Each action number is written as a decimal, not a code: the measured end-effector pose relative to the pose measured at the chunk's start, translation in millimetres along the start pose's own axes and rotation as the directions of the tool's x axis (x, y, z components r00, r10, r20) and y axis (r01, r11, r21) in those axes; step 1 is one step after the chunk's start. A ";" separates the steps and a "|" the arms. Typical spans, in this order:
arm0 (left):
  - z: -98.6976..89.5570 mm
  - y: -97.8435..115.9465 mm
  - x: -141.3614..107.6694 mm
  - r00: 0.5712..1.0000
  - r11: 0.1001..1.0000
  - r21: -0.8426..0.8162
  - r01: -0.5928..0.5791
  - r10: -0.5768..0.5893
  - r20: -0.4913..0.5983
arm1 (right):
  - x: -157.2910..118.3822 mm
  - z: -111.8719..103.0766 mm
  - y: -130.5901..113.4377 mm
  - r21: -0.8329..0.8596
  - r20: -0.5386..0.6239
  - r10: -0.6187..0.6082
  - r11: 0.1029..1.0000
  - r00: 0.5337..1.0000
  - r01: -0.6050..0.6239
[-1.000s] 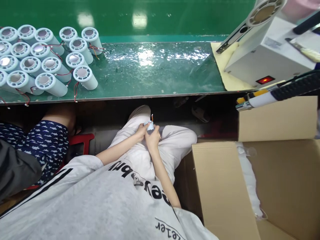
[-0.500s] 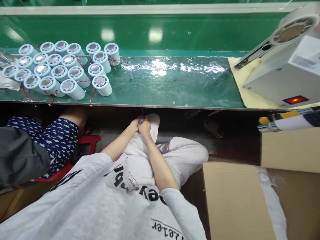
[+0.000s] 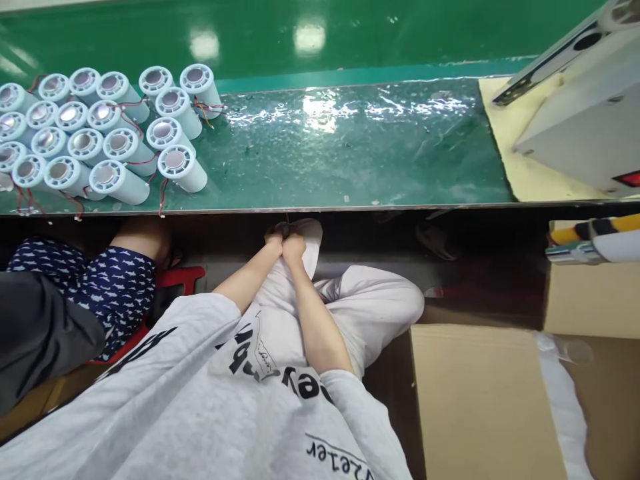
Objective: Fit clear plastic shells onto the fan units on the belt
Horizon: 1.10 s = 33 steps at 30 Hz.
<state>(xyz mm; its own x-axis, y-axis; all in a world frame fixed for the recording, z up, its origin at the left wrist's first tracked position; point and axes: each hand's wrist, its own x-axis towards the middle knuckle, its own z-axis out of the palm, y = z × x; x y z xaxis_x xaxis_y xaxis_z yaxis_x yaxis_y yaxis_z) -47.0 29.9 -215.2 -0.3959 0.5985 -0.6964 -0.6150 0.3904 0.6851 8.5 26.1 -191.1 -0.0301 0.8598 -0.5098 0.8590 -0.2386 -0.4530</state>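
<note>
My left hand (image 3: 273,237) and my right hand (image 3: 294,247) are together over my knee, just below the front edge of the green bench (image 3: 350,167). Both are closed around a small dark object (image 3: 285,230), mostly hidden by the fingers, with a thin tip sticking up from it. What it is I cannot make out. On the bench to the left stand several light blue cylinders (image 3: 183,168) with round vented tops and red wires, none of them touched by my hands.
A grey-white machine (image 3: 575,140) sits on a yellow sheet (image 3: 540,160) at the bench's right. Cardboard boxes (image 3: 480,393) are at lower right, beneath a yellow-and-white rod (image 3: 620,240). Another person's patterned shorts (image 3: 125,280) and a red stool (image 3: 187,279) are at left.
The view has shifted, so the cylinders sit further left and the machine further right. My hands stay together around the small object, which is now more covered.
</note>
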 end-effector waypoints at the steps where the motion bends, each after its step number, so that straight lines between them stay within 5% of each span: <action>1: 0.6 1.3 -1.6 1.000 0.999 0.039 0.003 -0.004 0.003 | -2.2 -0.6 0.0 0.014 -0.011 -0.008 1.000 1.000 0.008; 6: -16.5 24.7 -37.9 0.978 0.976 0.217 0.001 -0.046 0.205 | -41.1 -14.3 20.6 0.108 -0.094 -0.167 0.978 0.981 0.177; 9: -41.3 54.9 -77.9 0.903 0.945 0.326 -0.009 -0.132 0.408 | -81.3 -33.0 47.9 0.165 -0.109 -0.326 0.926 0.939 0.341; 13: -62.9 94.6 -128.6 0.770 0.890 0.446 -0.092 -0.221 0.598 | -128.7 -65.8 77.6 0.183 -0.207 -0.617 0.738 0.759 0.650; 18: -62.3 123.3 -169.0 0.505 0.729 0.376 -0.573 -0.047 0.862 | -165.4 -106.5 92.2 -0.078 -0.405 -0.747 0.603 0.527 0.794; 23: -64.0 136.0 -197.4 0.422 0.583 0.233 -0.779 0.211 0.882 | -186.7 -135.5 102.5 -0.226 -0.646 -0.686 0.591 0.335 0.774; 28: -68.7 137.6 -216.3 0.295 0.526 0.062 -0.848 0.374 0.879 | -191.5 -142.5 104.5 -0.088 -0.813 -0.485 0.650 0.322 0.755; 33: -73.5 138.8 -225.5 0.199 0.429 -0.018 -0.903 0.456 0.867 | -185.3 -134.3 104.2 -0.030 -0.800 -0.476 0.640 0.366 0.768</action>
<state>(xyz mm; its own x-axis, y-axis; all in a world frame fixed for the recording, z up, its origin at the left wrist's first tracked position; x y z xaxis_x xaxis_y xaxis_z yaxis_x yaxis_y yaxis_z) -93.3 -102.3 21.3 0.2319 0.9040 0.3592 0.0810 -0.3859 0.9190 172.2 -97.3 -45.6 -0.0108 0.7893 0.6140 0.5422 0.5205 -0.6596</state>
